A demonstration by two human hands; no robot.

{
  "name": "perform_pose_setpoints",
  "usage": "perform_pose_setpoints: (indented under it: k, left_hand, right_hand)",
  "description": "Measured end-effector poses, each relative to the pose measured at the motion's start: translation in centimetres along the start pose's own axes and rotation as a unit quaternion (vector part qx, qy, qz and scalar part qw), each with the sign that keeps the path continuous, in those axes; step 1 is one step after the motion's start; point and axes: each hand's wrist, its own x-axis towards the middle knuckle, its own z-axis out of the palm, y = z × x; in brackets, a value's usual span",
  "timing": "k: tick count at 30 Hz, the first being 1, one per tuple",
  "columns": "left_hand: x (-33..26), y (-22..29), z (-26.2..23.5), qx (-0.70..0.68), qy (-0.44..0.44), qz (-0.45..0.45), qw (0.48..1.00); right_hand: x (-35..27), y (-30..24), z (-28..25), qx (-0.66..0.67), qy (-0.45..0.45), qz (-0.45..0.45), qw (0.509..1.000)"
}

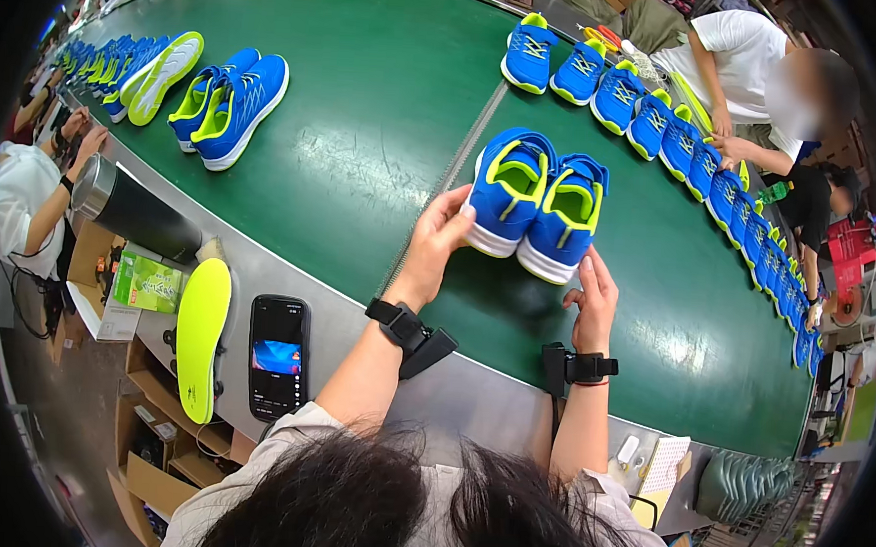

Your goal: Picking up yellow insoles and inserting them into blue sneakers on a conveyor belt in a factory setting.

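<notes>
While the left hand (438,236) clasps the left blue sneaker's (509,190) heel, the right hand (592,299) (fingers loosely curled, empty) sits just beside its mate (564,216).

Both bare forearms come up from the lower edge, each with a black strap and a small dark block at the wrist. The left hand (438,236) reaches farther forward, its wrist bent and its fingers (455,215) spread and lightly curled, the thumb set apart below them. The right hand (593,294) stands nearer the body with its back to the camera, its fingers (589,270) drawn together and curled inward, well apart from the left fingers.
</notes>
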Motion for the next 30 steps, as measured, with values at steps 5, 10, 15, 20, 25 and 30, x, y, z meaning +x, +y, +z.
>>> perform_pose_setpoints:
  k: [5, 10, 15, 20, 25, 30]
  left_hand:
    - [0.5, -1.2, -0.9, 0.238, 0.153, 0.027, 0.959]
    - [1.0, -0.8, -0.5, 0.249, 0.29, 0.033, 0.923]
    - [1.0, -1.6, -2.3, 0.208, 0.349, 0.093, 0.909]
    - [0.8, -0.1, -2.4, 0.084, 0.484, 0.158, 0.857]
    - [1.6, -1.6, -2.9, -0.02, 0.47, 0.124, 0.874]
    - [0.7, -1.7, -3.2, -0.038, 0.473, 0.125, 0.871]
  right_hand:
    - [-0.6, -0.3, 0.7, -0.25, 0.022, -0.067, 0.966]
    - [-2.9, -4.0, 5.9, -0.444, 0.029, -0.242, 0.862]
    - [0.2, -4.0, 12.6, -0.595, -0.133, -0.142, 0.78]
    - [5.0, -8.7, 16.6, -0.536, -0.183, -0.097, 0.818]
    - [4.0, -9.6, 23.5, -0.437, -0.161, -0.309, 0.829]
    - [5.0, -10.8, 25.8, -0.045, -0.359, -0.177, 0.915]
